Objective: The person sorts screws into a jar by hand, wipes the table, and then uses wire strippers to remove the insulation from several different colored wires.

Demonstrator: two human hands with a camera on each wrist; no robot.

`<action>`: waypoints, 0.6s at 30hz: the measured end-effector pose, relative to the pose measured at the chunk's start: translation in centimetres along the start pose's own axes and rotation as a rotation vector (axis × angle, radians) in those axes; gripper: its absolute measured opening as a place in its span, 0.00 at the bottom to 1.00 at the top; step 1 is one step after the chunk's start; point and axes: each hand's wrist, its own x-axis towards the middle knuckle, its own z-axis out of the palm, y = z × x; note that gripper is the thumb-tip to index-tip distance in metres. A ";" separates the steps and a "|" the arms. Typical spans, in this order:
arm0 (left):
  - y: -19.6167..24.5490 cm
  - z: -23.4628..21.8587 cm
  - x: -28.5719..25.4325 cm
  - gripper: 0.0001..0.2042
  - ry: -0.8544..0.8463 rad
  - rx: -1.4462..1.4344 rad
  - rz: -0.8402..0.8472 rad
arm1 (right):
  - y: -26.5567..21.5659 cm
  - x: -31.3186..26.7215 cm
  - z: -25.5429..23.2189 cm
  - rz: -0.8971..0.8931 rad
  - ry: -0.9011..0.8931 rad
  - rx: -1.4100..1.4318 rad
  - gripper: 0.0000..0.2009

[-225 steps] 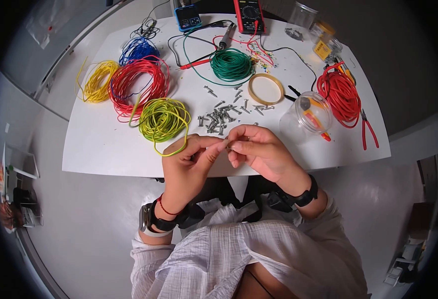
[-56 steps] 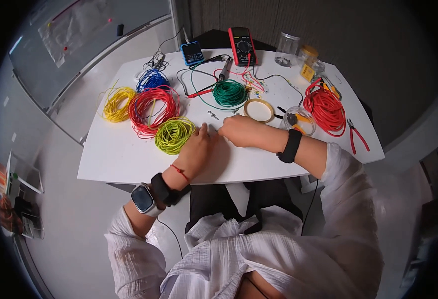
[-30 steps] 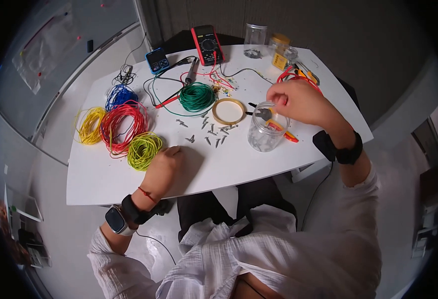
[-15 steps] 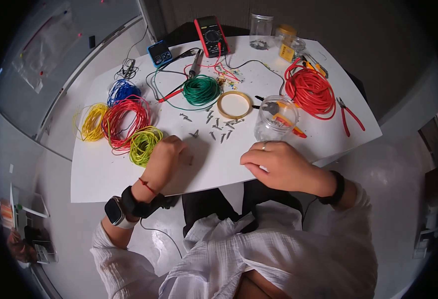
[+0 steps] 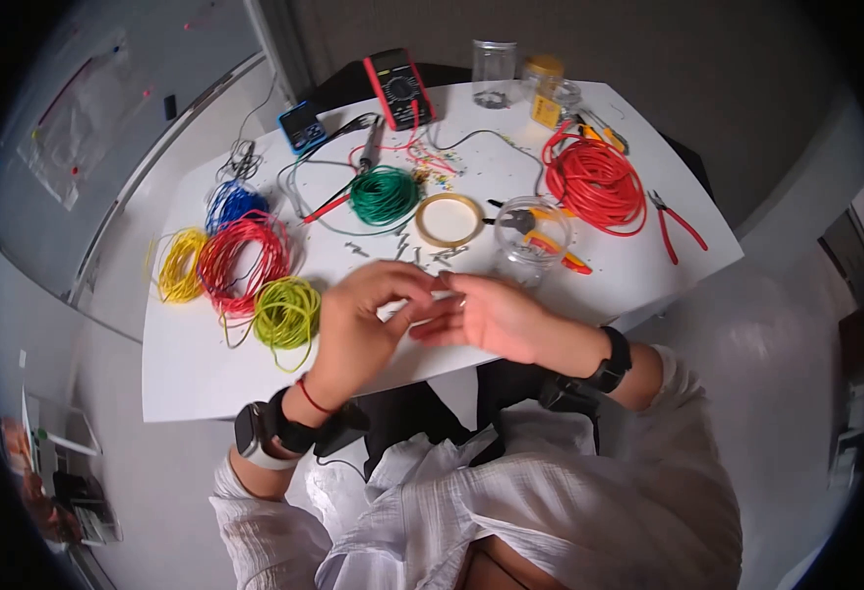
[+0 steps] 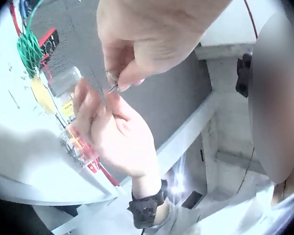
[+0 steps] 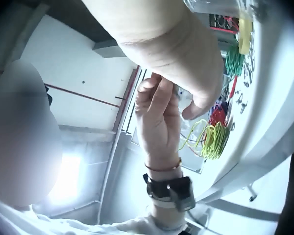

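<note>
My left hand [image 5: 363, 320] is raised over the front of the table, its thumb and fingers pinching small metal screws [image 6: 112, 81]. Facing it palm up, my right hand [image 5: 501, 320] has loosely extended fingers, blurred, with the fingertips close to the screws. Beyond the hands, several loose silver screws [image 5: 356, 250] lie on the white tabletop [image 5: 215, 369]. A clear plastic jar [image 5: 532, 241] stands right of them, its lower part overlapped by the right hand. Yellow-green wire [image 5: 287, 313] is coiled beside the left hand.
Red [image 5: 245, 264], yellow [image 5: 182, 265], blue [image 5: 236, 206] and green [image 5: 385, 195] wire coils lie left and centre. A tape ring [image 5: 448, 220] sits mid-table. Rightward are thick red cable [image 5: 594, 182] and red-handled pliers [image 5: 683, 231]. A multimeter [image 5: 398, 90] and lidded jar [image 5: 494, 74] stand behind.
The screw pile has thinned since the oldest frame. My right hand went over the jar, then came back left to meet my left hand, which has lifted from the table beside the yellow-green coil.
</note>
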 end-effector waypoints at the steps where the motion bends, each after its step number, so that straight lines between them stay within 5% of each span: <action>1: 0.6 0.6 0.3 0.09 -0.069 0.137 0.110 | 0.5 0.0 -0.3 0.081 -0.036 0.309 0.13; 6: 0.3 3.4 0.7 0.08 -0.166 0.247 0.261 | 0.8 -0.6 0.9 -0.024 0.266 0.533 0.09; 10: 1.8 1.8 0.5 0.11 -0.068 0.399 0.350 | 0.3 -2.6 -0.7 0.034 0.211 0.430 0.08; 12: 0.7 -0.1 -0.9 0.11 -0.073 0.494 0.237 | -2.2 -4.6 -1.4 0.075 -0.111 0.178 0.08; 14: -0.6 -1.4 -2.6 0.11 -0.079 0.585 0.119 | -6.8 -6.9 0.6 -0.202 0.105 -0.158 0.09; 16: -2.1 -2.1 -4.6 0.14 -0.132 0.835 -0.025 | -9.7 -6.3 0.2 -0.678 0.341 -1.024 0.10; 17: -3.0 -2.1 -5.4 0.14 -0.133 0.836 -0.026 | -10.4 -5.6 -0.2 -0.677 0.341 -1.023 0.10; 18: -3.8 -2.1 -6.3 0.16 -0.145 0.926 -0.011 | -10.8 -4.8 -0.9 -0.772 0.395 -1.487 0.10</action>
